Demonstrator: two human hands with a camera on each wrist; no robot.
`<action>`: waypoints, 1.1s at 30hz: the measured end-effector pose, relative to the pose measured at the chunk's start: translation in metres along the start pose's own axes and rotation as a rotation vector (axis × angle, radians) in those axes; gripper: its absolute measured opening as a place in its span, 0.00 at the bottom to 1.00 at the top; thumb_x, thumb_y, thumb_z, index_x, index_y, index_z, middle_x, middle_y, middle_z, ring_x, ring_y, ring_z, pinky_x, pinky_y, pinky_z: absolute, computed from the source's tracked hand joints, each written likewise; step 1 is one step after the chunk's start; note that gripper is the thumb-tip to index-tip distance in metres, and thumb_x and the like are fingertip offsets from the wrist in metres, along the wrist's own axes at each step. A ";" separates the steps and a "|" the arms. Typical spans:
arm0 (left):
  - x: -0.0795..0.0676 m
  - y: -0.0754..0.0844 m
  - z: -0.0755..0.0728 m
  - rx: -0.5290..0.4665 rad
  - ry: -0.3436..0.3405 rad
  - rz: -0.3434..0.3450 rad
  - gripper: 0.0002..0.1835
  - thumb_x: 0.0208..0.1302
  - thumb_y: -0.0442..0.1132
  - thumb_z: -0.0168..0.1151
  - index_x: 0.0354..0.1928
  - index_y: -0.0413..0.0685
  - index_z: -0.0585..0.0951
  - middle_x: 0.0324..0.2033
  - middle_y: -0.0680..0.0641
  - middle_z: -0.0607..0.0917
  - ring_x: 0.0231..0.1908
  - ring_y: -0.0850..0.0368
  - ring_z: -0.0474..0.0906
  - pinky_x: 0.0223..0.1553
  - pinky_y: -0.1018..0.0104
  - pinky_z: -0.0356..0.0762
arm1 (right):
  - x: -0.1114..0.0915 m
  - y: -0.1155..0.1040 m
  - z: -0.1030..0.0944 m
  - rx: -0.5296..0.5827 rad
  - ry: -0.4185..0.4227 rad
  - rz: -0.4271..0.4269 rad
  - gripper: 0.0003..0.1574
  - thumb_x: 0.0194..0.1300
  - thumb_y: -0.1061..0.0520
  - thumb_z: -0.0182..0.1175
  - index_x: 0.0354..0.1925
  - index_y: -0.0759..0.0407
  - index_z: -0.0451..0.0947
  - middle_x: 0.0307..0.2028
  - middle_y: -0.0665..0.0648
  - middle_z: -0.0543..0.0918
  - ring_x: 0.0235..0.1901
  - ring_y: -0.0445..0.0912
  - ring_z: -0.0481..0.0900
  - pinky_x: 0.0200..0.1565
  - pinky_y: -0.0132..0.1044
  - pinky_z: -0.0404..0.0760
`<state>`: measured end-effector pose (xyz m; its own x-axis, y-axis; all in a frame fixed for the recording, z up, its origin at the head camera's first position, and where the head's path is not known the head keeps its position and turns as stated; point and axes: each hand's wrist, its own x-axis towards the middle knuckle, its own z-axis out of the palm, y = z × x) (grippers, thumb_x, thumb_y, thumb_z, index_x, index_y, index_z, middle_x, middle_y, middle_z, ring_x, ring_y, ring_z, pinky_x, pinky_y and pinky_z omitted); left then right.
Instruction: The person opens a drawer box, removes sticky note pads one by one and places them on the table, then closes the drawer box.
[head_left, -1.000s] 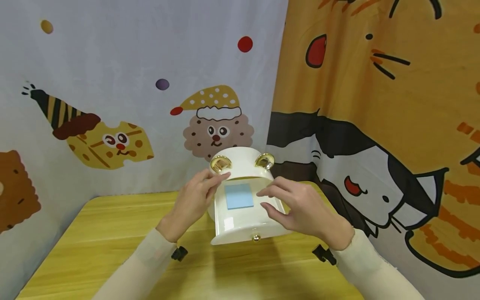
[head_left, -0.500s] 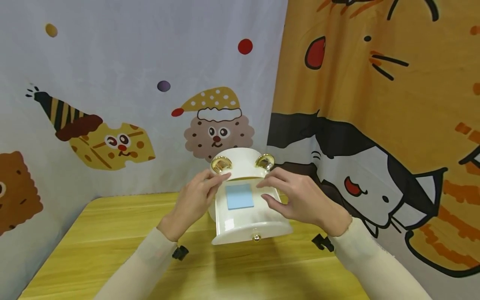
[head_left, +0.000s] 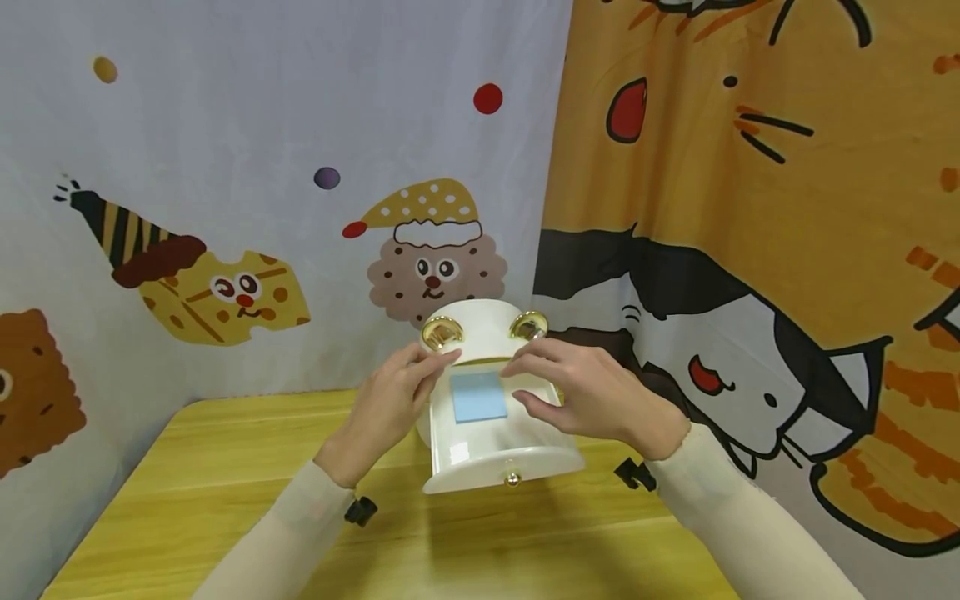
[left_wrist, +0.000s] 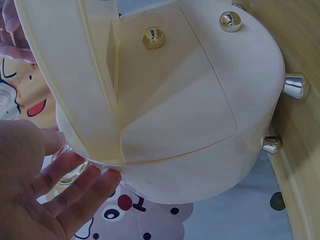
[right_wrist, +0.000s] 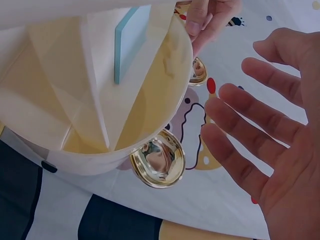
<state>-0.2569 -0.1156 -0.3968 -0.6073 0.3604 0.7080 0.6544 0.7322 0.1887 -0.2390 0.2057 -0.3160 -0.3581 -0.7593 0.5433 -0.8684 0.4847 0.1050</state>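
A white tabletop drawer box [head_left: 480,321] with round gold ears [head_left: 442,333] stands on the table. Its top drawer [head_left: 450,467] is pulled out, with a gold knob [head_left: 512,479] on the curved front. A light-blue sticky note pad [head_left: 480,397] lies flat inside, toward the drawer's left. My left hand [head_left: 386,400] holds the box's upper left edge, thumb over the rim and fingers along the side. Over the drawer's right side hovers my right hand [head_left: 585,387], thumb and fingers apart and nothing between them. In the right wrist view, its fingers [right_wrist: 250,115] hang apart from the box.
The box stands near the back of the yellow wood-grain table [head_left: 247,475]. Behind it hangs a white cloth [head_left: 225,167] with cartoon figures, and an orange cat-print curtain [head_left: 690,183] comes close on the right. Lower drawers with a gold knob [left_wrist: 153,38] sit shut.
My right hand has drifted a little left, closer to the sticky note pad. The left hand keeps its place on the box, and the drawer and pad stay where they were.
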 end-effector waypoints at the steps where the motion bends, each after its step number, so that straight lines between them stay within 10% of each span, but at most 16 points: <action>1: 0.000 0.000 0.000 -0.001 0.002 0.003 0.22 0.84 0.35 0.72 0.73 0.60 0.91 0.45 0.49 0.89 0.36 0.58 0.79 0.33 0.67 0.81 | 0.001 0.001 0.001 -0.003 -0.004 -0.003 0.19 0.74 0.51 0.81 0.60 0.45 0.92 0.55 0.47 0.93 0.46 0.41 0.93 0.38 0.35 0.91; 23: -0.001 -0.003 0.004 0.017 0.008 0.007 0.21 0.84 0.35 0.72 0.73 0.60 0.91 0.45 0.50 0.89 0.34 0.58 0.77 0.32 0.68 0.78 | 0.021 0.009 0.016 -0.018 -0.192 -0.072 0.18 0.78 0.47 0.77 0.62 0.42 0.93 0.63 0.47 0.94 0.57 0.44 0.95 0.54 0.44 0.96; 33: -0.001 -0.001 0.003 0.008 0.021 0.014 0.22 0.83 0.34 0.73 0.73 0.59 0.91 0.45 0.49 0.89 0.35 0.57 0.80 0.32 0.67 0.80 | 0.033 0.010 0.019 0.008 -0.321 -0.072 0.19 0.80 0.47 0.74 0.65 0.44 0.92 0.62 0.45 0.94 0.47 0.43 0.94 0.47 0.42 0.94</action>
<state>-0.2587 -0.1151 -0.4002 -0.5882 0.3589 0.7247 0.6594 0.7317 0.1728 -0.2664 0.1770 -0.3131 -0.3848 -0.8901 0.2441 -0.8974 0.4226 0.1266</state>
